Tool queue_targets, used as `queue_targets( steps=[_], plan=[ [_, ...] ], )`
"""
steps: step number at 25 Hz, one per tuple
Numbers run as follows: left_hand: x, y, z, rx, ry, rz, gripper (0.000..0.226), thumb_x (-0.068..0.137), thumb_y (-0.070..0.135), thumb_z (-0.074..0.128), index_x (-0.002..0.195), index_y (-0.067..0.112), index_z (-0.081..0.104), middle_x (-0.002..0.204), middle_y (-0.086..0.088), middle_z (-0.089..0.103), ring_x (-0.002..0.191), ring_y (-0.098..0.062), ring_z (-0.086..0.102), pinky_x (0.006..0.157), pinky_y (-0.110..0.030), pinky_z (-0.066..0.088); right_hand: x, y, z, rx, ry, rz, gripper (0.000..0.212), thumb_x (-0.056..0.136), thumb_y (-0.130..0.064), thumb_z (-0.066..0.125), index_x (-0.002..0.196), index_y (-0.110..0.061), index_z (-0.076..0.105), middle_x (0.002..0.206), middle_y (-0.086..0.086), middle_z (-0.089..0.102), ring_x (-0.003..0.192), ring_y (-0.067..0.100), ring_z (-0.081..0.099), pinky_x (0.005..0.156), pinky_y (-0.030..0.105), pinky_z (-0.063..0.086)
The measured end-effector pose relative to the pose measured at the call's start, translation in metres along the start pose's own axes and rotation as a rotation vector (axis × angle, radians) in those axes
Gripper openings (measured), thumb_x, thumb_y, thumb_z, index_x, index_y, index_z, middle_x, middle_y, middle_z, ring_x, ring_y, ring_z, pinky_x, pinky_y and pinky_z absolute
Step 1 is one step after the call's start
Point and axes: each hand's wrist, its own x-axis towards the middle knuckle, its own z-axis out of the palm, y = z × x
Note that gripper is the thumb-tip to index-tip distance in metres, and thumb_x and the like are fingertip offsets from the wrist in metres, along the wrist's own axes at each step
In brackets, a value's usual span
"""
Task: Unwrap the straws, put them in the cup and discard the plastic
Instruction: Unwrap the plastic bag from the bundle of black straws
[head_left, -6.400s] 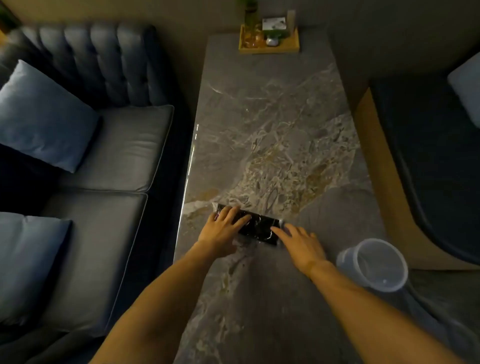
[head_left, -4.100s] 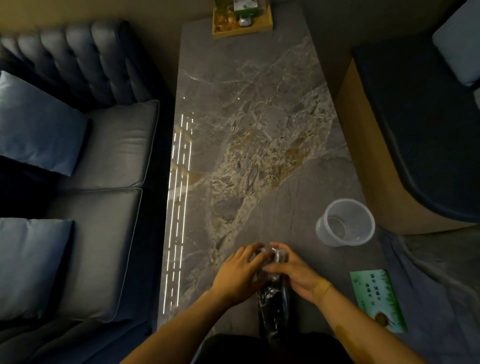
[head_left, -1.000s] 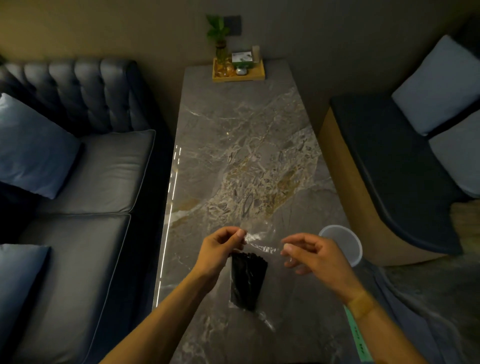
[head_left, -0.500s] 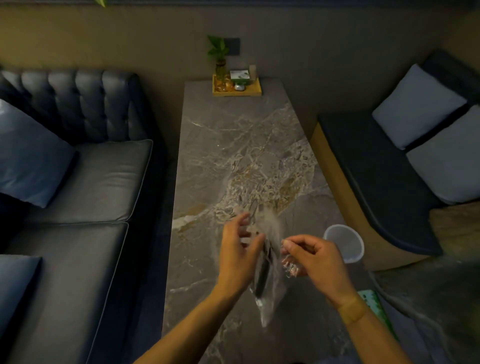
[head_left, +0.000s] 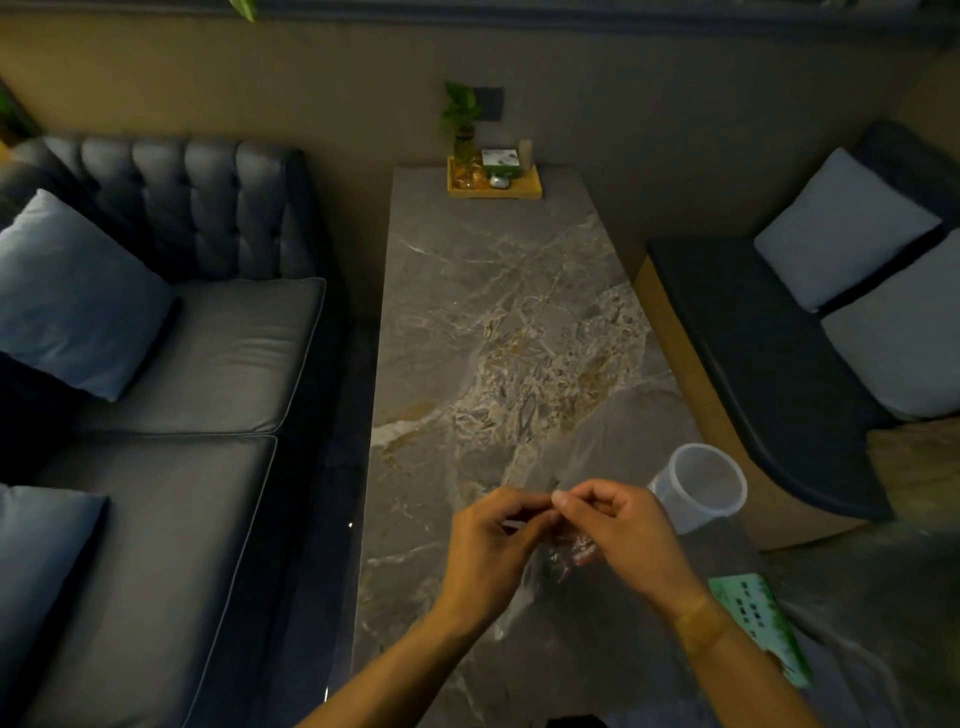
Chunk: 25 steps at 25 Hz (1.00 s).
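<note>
My left hand (head_left: 491, 545) and my right hand (head_left: 618, 527) meet above the near part of the marble table (head_left: 493, 322), fingertips pinched together on the clear plastic wrapper (head_left: 558, 558). The wrapper hangs crumpled between the palms; the dark straws inside are mostly hidden by my fingers. A clear plastic cup (head_left: 698, 486) stands upright on the table just right of my right hand, with nothing visible in it.
A green printed card (head_left: 761, 626) lies at the table's near right edge. A wooden tray (head_left: 493, 182) with a plant and small items sits at the far end. A dark sofa (head_left: 171, 374) runs along the left, a bench with cushions (head_left: 810, 322) along the right.
My hands have closed together on the wrapper's top, and the dangling pack of dark straws is now bunched up behind my fingers. The view has tilted up slightly.
</note>
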Motion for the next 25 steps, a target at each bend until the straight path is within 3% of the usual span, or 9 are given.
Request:
queue_targets(
  steps=[3,8,11,14,20,23,25],
  plan=[
    [-0.001,0.004,-0.003,0.067,0.017,0.003,0.011,0.081,0.026,0.077,0.091,0.024,0.08,0.083,0.006,0.076,0.079,-0.008,0.071,0.07,-0.022,0.055,0.0,-0.001,-0.009,-0.142,-0.07,-0.098,0.011,0.086,-0.02,0.068,0.082,-0.012,0.074,0.077,0.012,0.075,0.078,0.028,0.072,0.064,0.045,0.061],
    [0.001,0.018,0.003,0.042,0.02,-0.068,0.018,0.075,0.044,0.073,0.086,0.031,0.079,0.081,0.01,0.076,0.077,-0.007,0.071,0.067,-0.021,0.056,0.002,-0.001,-0.029,-0.076,-0.118,-0.119,0.012,0.086,-0.02,0.068,0.08,-0.013,0.075,0.075,0.014,0.074,0.077,0.033,0.069,0.051,0.029,0.057],
    [0.005,0.022,0.008,-0.033,0.032,-0.165,0.004,0.081,0.028,0.076,0.084,0.03,0.077,0.082,0.008,0.076,0.076,-0.008,0.07,0.06,-0.017,0.052,0.008,0.001,-0.035,-0.065,-0.118,-0.107,0.012,0.086,-0.018,0.068,0.078,-0.013,0.074,0.072,0.011,0.074,0.069,0.025,0.07,0.05,0.03,0.055],
    [0.007,0.021,0.004,-0.051,0.078,-0.224,0.01,0.084,0.02,0.073,0.083,0.03,0.076,0.082,0.007,0.075,0.074,-0.008,0.069,0.061,-0.019,0.053,0.014,0.006,-0.053,-0.047,-0.039,-0.095,0.015,0.085,-0.017,0.069,0.071,-0.012,0.072,0.067,0.008,0.074,0.062,0.02,0.07,0.049,0.032,0.053],
    [0.006,0.017,-0.003,-0.051,0.176,-0.282,0.008,0.085,0.02,0.072,0.079,0.025,0.074,0.077,0.001,0.073,0.068,-0.008,0.066,0.06,-0.02,0.055,0.017,0.024,-0.077,-0.22,0.11,-0.118,0.022,0.084,-0.025,0.069,0.063,-0.02,0.067,0.062,-0.002,0.073,0.053,0.01,0.068,0.046,0.016,0.045],
    [0.007,0.017,0.001,-0.053,0.156,-0.288,0.008,0.086,0.019,0.071,0.08,0.024,0.073,0.076,0.002,0.072,0.069,-0.008,0.066,0.061,-0.02,0.055,0.017,0.028,-0.076,-0.335,0.172,-0.139,0.023,0.083,-0.028,0.069,0.062,-0.023,0.063,0.058,-0.002,0.069,0.053,0.01,0.065,0.05,0.027,0.049],
    [0.009,0.015,0.001,-0.055,0.124,-0.287,0.01,0.087,0.02,0.07,0.08,0.026,0.073,0.078,0.005,0.072,0.07,-0.007,0.066,0.062,-0.019,0.055,0.017,0.025,-0.076,-0.496,0.258,-0.211,0.014,0.081,-0.033,0.07,0.072,-0.027,0.062,0.068,-0.007,0.068,0.065,0.01,0.064,0.059,0.036,0.053]
  ],
)
